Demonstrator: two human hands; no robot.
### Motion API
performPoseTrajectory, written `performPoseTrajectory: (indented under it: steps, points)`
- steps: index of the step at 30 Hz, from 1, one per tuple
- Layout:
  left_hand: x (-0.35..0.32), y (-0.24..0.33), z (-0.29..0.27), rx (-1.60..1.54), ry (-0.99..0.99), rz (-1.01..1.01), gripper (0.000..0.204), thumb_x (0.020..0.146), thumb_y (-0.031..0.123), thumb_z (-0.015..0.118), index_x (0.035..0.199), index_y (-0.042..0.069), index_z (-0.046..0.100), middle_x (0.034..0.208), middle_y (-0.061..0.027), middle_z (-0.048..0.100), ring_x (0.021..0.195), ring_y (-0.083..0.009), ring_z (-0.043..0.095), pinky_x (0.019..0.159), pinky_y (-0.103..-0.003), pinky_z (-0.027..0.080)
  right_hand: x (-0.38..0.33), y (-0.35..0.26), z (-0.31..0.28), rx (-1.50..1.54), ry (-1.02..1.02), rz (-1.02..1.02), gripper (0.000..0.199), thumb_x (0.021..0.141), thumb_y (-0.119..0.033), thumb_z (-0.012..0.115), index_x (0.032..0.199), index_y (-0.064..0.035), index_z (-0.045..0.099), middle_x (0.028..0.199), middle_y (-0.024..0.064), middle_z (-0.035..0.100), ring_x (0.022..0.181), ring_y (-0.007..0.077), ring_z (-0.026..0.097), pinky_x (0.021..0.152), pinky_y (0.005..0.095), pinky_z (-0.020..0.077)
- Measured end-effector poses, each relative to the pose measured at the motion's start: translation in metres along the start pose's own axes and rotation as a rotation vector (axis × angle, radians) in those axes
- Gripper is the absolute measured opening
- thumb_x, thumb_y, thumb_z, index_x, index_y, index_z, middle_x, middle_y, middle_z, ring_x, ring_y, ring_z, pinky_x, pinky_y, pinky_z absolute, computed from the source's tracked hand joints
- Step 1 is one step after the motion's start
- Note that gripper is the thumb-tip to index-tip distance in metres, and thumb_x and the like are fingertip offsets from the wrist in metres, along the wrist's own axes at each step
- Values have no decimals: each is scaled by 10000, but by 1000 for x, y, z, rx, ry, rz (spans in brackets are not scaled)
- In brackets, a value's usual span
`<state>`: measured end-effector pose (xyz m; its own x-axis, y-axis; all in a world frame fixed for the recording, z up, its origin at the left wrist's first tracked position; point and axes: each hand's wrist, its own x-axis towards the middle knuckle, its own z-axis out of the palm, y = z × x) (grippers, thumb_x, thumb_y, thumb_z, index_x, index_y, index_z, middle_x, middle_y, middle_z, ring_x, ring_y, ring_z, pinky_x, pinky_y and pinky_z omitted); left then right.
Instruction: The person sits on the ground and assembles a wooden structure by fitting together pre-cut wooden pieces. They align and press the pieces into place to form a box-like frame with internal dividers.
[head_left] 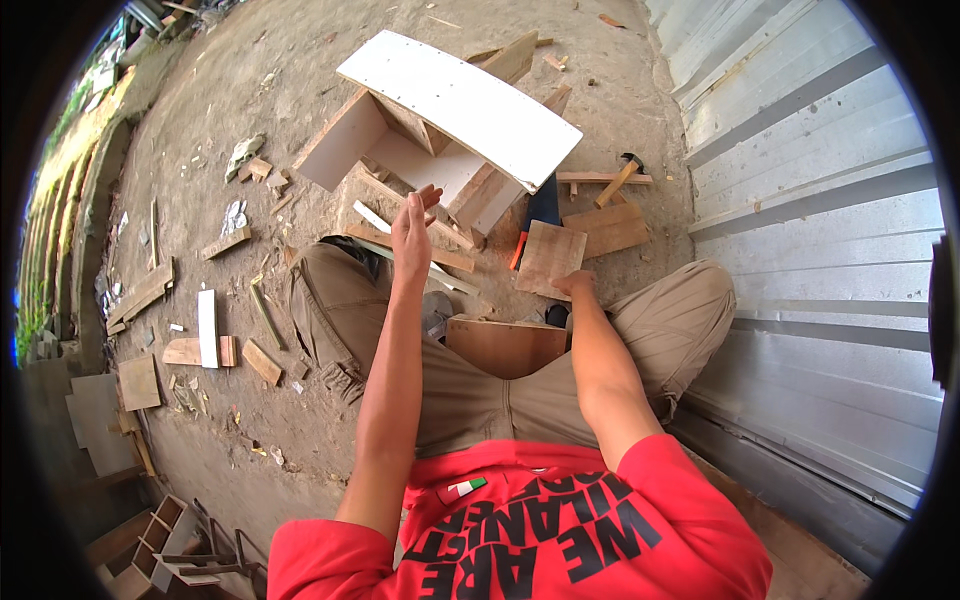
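Note:
My left hand [411, 236] is raised in front of an open wooden box unit with a white top board [455, 105]. Its fingers are stretched out and nothing is in them. My right hand [575, 284] grips the near right corner of a squarish wooden board [551, 256], the fingers partly hidden. Another brown board [607, 231] lies just beyond that one. Partly covered by the squarish board is a dark blue, flat thing [543, 203] with an orange part beside it. Between my legs stands a wooden piece [507, 348].
A hammer with a wooden handle [620, 183] rests across a wood strip at the right. Wood offcuts [262, 362] and a white strip [208, 328] litter the dirt ground to the left. A corrugated metal wall [810, 200] bounds the right side. Wooden frames [165, 540] stand at lower left.

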<state>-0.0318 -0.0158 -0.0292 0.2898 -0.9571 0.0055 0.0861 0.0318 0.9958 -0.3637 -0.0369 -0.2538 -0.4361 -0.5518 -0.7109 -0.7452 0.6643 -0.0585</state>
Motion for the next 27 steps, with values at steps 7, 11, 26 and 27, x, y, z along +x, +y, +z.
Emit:
performPoseTrajectory:
  steps: [7,11,26,27]
  points:
    - [-5,-13,0,13,133,-69,468,1088,393,481,1305,8,636,1233,-105,696,1159,-196,642,954,-359,511,10,0,-1,74,-125,-179,405,783,-274,787,1074,5,753,1059,262,724,939,343,741,777,483,594]
    - [-4,-17,-3,-25,187,-41,380,1079,314,528,1278,14,652,1165,-73,714,1088,-164,659,904,-323,519,-37,-17,-37,538,-191,-177,364,875,-218,752,1159,1,685,1020,187,717,851,297,741,699,463,608]
    - [-28,83,39,-363,206,338,227,1041,110,548,1182,-39,646,986,-112,691,895,-179,666,804,-344,552,-218,55,-284,1304,-97,-653,391,1002,-267,659,1202,64,602,1023,192,706,812,239,710,795,377,605]
    - [-31,93,50,-370,140,337,228,1037,105,553,1190,-39,640,995,-114,692,905,-184,670,812,-349,556,-219,57,-284,1389,-163,-667,387,1000,-273,663,1208,49,603,1006,175,707,807,229,699,813,386,600]
